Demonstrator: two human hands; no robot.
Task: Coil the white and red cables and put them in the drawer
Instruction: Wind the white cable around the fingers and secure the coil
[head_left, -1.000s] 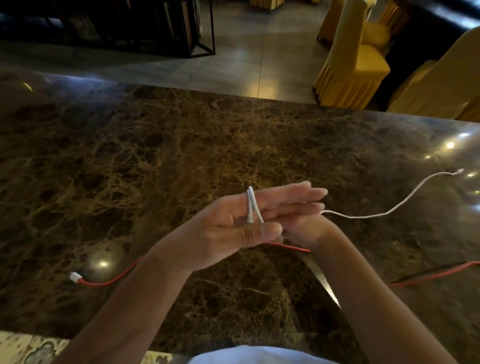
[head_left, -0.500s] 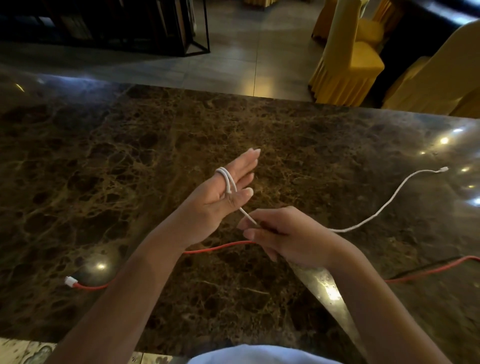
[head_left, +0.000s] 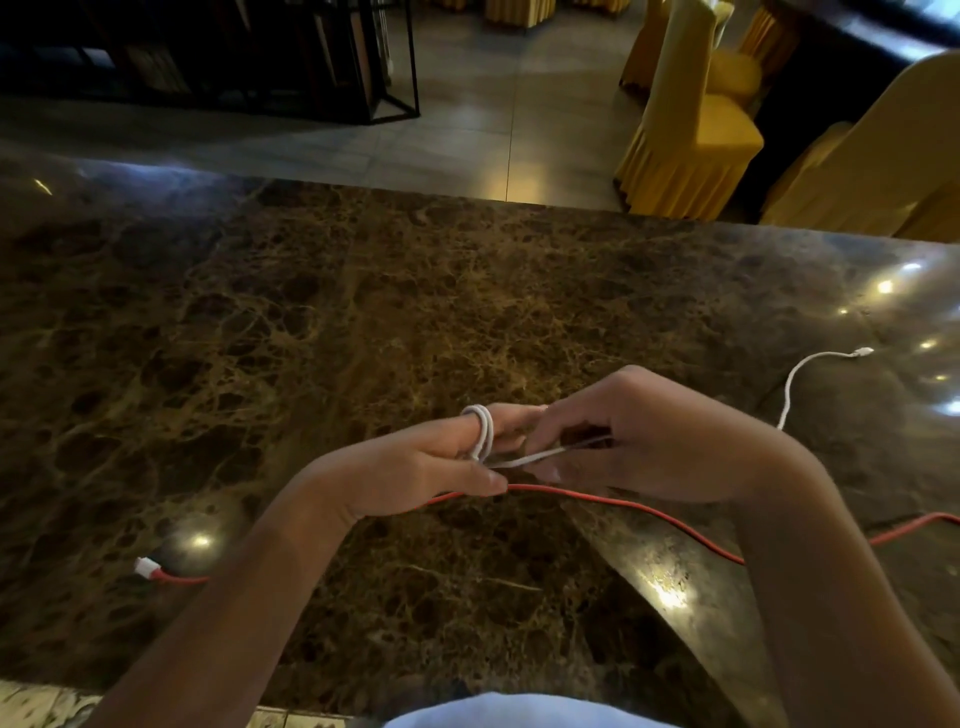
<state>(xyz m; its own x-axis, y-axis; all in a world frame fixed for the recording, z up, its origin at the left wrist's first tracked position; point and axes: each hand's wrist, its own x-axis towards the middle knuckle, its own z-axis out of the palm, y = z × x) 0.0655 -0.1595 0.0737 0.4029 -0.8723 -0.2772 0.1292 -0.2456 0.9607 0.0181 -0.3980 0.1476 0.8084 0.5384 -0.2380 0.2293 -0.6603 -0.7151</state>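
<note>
Both hands meet above the dark marble table (head_left: 322, 322), close to its near edge; the left hand (head_left: 415, 467) lies palm-sideways with its fingers stretched toward the right, and the white cable (head_left: 483, 431) is looped around those fingers in what looks like two turns, the loops standing roughly upright across the fingers; its thumb presses along the lower side, near where the loops cross. From the loops a short straight run of the white cable heads rightward, nearly level, into the right hand (head_left: 649, 441), which is curled almost closed around it, thumb and fingertips pinching the strand (the exact contact is in shadow); beyond the right wrist the same cable reappears on the table, climbs away from the camera, bends right and ends in a small plug (head_left: 862, 352) pointing right, well apart from both hands.

Lying flat on the table, the red cable (head_left: 623, 506) has its long axis running left to right; it passes beneath both hands and under both forearms, and neither hand grips it; its white-tipped plug (head_left: 145, 567) rests at the left, pointing left, while the other end runs off the right edge of view; yellow-covered chairs (head_left: 696, 130) stand on the floor beyond the table.
</note>
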